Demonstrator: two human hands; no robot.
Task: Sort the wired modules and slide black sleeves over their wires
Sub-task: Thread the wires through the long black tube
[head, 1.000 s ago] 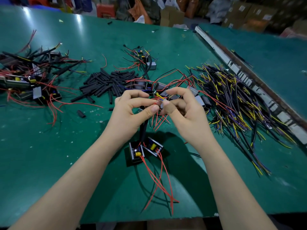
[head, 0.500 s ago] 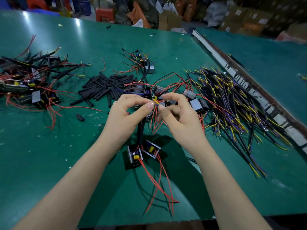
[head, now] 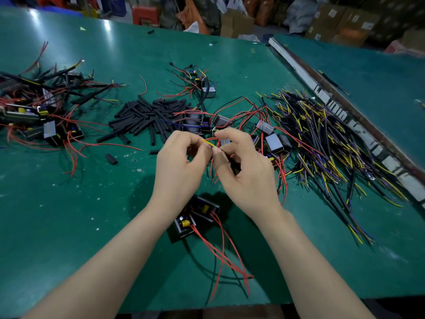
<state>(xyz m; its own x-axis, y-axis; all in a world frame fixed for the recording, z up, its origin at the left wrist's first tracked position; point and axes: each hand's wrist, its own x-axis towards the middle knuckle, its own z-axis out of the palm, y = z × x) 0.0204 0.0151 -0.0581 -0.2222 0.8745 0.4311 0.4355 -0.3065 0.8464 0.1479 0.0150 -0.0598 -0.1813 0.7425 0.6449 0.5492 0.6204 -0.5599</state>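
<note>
My left hand (head: 179,166) and my right hand (head: 246,171) meet above the middle of the green table (head: 69,215). Between their fingertips runs a thin yellow wire (head: 208,142), pinched by both hands, with red wires hanging below. Two small black modules (head: 195,215) with yellow parts lie under my wrists, their red wires (head: 225,256) trailing toward me. A heap of short black sleeves (head: 147,116) lies beyond my left hand. More wired modules (head: 271,141) sit beyond my right hand.
A large bundle of black, yellow and purple wires (head: 326,143) spreads on the right, next to a metal rail (head: 322,93). Another tangle of modules and wires (head: 39,111) lies far left. A small cluster (head: 197,81) sits at the back. Boxes stand behind the table.
My hands have shifted slightly apart and a length of yellow wire now shows between the fingertips. The black sleeve seen hanging below my left hand earlier is hidden now.
</note>
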